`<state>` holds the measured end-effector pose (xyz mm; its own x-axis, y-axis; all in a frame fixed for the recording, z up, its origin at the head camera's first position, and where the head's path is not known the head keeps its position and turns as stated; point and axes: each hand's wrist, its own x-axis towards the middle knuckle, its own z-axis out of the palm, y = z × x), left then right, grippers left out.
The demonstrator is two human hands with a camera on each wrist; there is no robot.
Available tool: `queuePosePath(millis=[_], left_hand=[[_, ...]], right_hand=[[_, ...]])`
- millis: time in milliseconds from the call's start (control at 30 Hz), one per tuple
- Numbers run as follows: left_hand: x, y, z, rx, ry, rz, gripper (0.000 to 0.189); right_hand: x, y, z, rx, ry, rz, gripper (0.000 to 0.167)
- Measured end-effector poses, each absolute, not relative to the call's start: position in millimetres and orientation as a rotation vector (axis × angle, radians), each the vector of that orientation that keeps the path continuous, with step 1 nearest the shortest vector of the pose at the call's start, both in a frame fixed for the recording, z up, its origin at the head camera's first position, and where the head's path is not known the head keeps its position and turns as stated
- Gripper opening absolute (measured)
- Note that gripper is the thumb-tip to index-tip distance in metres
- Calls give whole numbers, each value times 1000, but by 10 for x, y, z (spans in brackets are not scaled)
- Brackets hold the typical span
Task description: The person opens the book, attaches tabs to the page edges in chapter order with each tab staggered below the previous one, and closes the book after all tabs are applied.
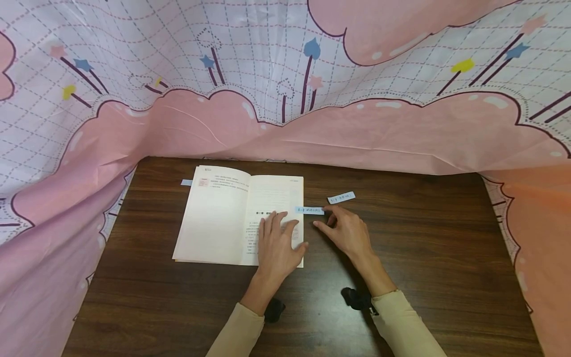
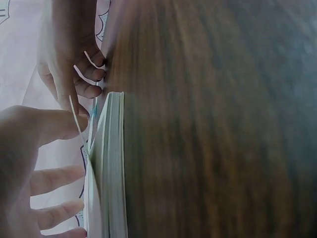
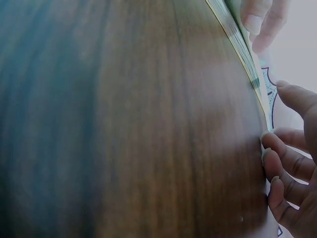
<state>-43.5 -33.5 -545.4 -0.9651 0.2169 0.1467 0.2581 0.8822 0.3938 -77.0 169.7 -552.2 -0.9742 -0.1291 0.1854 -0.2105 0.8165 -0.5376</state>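
An open book (image 1: 214,218) lies on the table, its right page (image 1: 272,191) partly hidden by my left hand (image 1: 278,245). That hand rests on the page with spread, relaxed fingers. Across the page's right edge lies a light-blue paper strip (image 1: 310,210) with handwriting, partly on the page and partly beyond it. My right hand (image 1: 350,233) touches the strip's right end with the index finger; its thumb stands apart. In the left wrist view, the edge of the book (image 2: 116,163) shows near the left fingers. The right wrist view shows my right hand (image 3: 297,163) with bent fingers.
A second blue handwritten strip (image 1: 341,198) lies on the table just beyond my right hand. Another pale-blue tab (image 1: 186,182) sticks out past the book's left edge. Dark wood tabletop (image 1: 424,248) surrounds the book, with a pink patterned cloth (image 1: 357,139) behind and at the sides.
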Motion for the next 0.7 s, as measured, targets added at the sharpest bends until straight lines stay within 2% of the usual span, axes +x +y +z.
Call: queuePosePath(millis=[267, 567, 700], left_hand=[[-426, -351, -5389, -364, -2926, -661, 38], [-454, -577, -5257, -472, -2859, -781, 38], [-476, -720, -5222, -530, -2860, -728, 30]], right_hand=[[-762, 1695, -5519, 235, -2880, 893, 45], [-761, 1688, -5513, 191, -2893, 908, 49], [-761, 1662, -5515, 249, -2879, 916, 40]])
